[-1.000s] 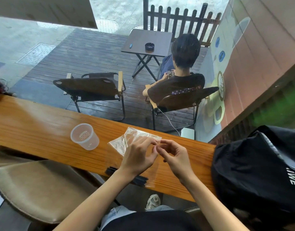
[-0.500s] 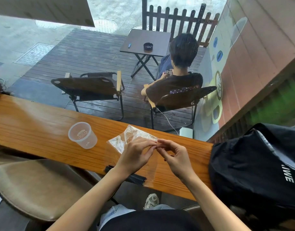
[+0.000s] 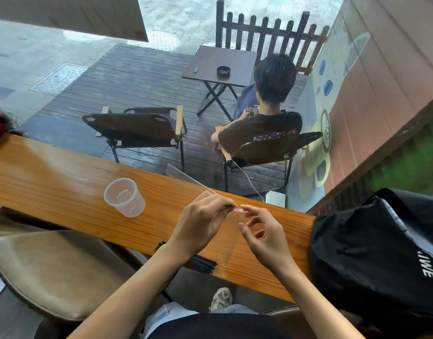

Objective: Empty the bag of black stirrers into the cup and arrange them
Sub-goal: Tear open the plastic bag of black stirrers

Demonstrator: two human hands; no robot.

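Both hands pinch the bag (image 3: 237, 243) mouth: left hand (image 3: 200, 226), right hand (image 3: 264, 234). Stirrers (image 3: 200, 261) lie crosswise at its near end; cup (image 3: 124, 197) sits left, nearer the left hand.

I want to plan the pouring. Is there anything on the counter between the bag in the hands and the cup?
Nothing visible. Both hands, left hand and right hand, pinch the clear plastic bag of black stirrers. The bare wooden counter separates it from the open translucent plastic cup, on their left.
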